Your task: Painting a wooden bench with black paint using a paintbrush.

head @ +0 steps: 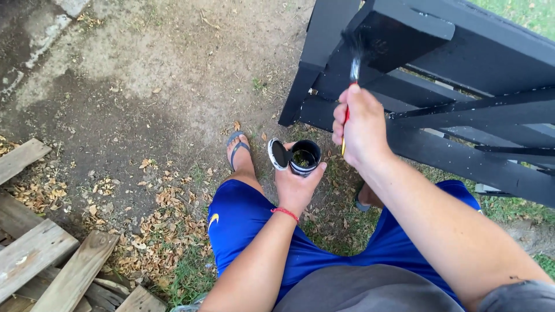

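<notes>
Right hand (361,124) grips a red-handled paintbrush (351,69), dark bristles touching the black-painted wooden frame (462,63). Left hand (296,184) wraps a small round black paint can (304,157), lid (278,154) tilted beside it, above bare dirt with dry leaves.

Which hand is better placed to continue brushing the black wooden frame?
The right hand: it grips the paintbrush, bristles at the black wooden frame. The left hand holds the paint can.

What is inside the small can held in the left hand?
The open can in the left hand shows a dark interior with black paint low down; its depth and bottom are hidden by the wall. The lid is alongside.
</notes>
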